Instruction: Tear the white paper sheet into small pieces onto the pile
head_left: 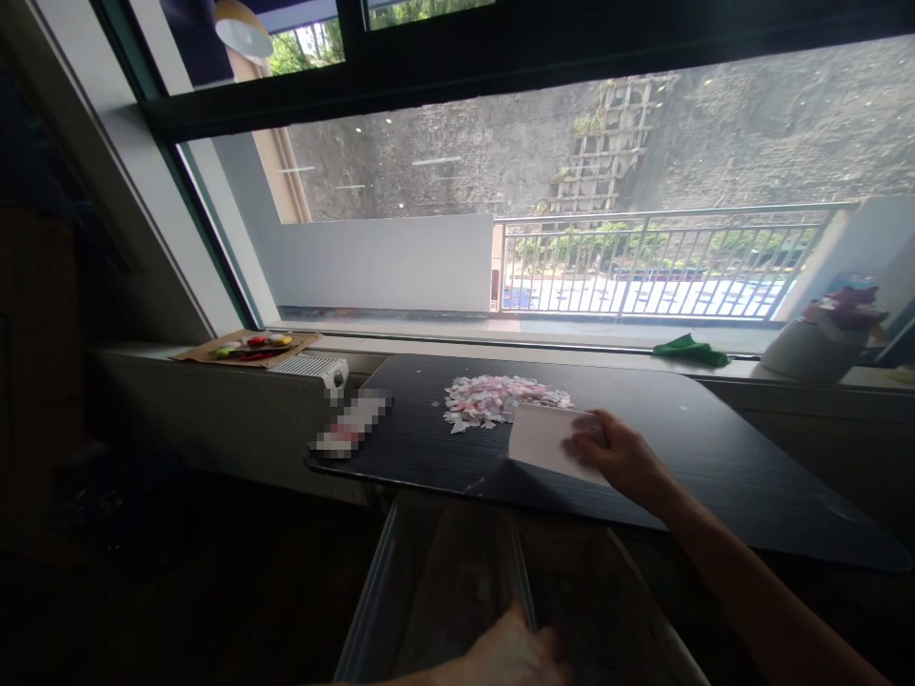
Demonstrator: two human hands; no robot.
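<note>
My right hand grips a white rectangular card, fingers closed around its right end. The card stands tilted on the dark table, its left end by a heap of torn paper scraps, white with pink tints. Low in the view, my left hand is closed on the rim of a clear plastic bin below the table's front edge. Its fingers are dim and partly cut off by the frame's bottom. What the bin holds is too dark to make out.
A blurred-out item lies at the table's left corner. Behind it are a radiator and cardboard with colourful things. On the windowsill, a green cloth lies beside a pale bulky object. The window spans the back.
</note>
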